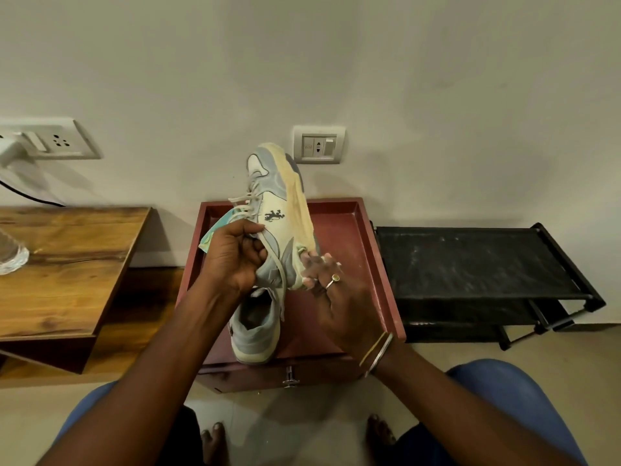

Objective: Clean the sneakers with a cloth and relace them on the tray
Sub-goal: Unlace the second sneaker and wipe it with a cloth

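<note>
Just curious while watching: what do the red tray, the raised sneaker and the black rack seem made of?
Tray: looks like wood or board painted matte reddish-brown, scuffed pale. Raised sneaker: grey suede-like panels over cream leather or synthetic, yellowed rubber sole, fabric laces. Black rack: thin metal-looking tubes with taut dusty fabric shelves.

A wooden table (60, 264) stands at the left, a clear bottle (11, 255) at its left edge, cut off by the frame. On the wall (437, 79) above, a socket panel (57, 139) holds a white plug (13, 148); a second panel (318, 144) sits further right. A black rack (470, 264) stands low at the right, against the wall.
</note>
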